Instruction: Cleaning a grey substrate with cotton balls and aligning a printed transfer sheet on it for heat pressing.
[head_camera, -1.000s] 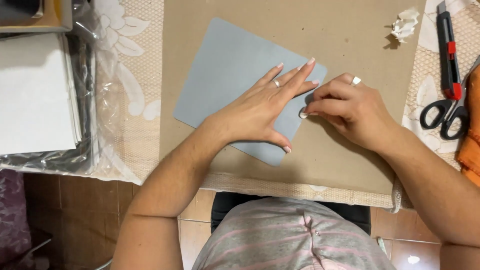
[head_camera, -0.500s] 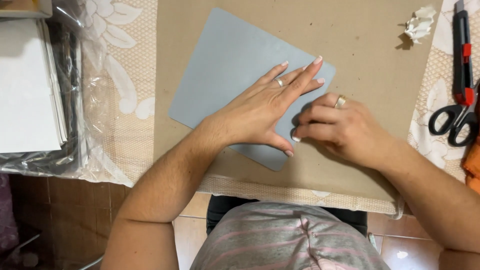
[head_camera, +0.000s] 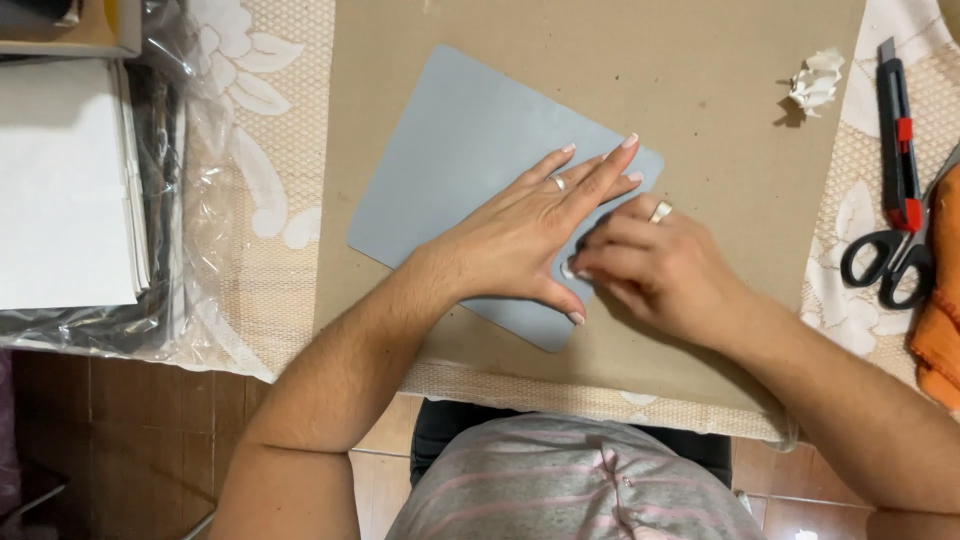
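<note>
Grey-blue sheet, thin, matte, rounded corners, lies flat and turned at an angle on a big piece of brown cardboard that covers the middle of the table. Left hand rests palm-down on the sheet's right part, fingers straight and close together, pointing up-right toward the sheet's far right corner; thumb splayed down toward the near edge. Open flat, pressing, gripping nothing. Plain ring on one finger. Forearm comes in from lower left, bare.

Right hand sits just beside the left, at the sheet's right edge, knuckles up, fingers curled under w/ tips pushed against the sheet edge next to the left thumb. Looks like a loose fist pressing down; can't tell if it pinches anything underneath. Ring on it too. Right forearm runs off to lower right.

Cardboard is dull, slightly speckled, w/ a cream lace-pattern tablecloth under it on both sides. Far right: crumpled white paper scrap on the cardboard, a grey utility knife w/ red slider, black-handled scissors and an orange cloth at the frame edge, all well apart from the hands. Left side: stack of white sheets in clear crinkly plastic wrap. Striped grey-pink shirt at bottom.
</note>
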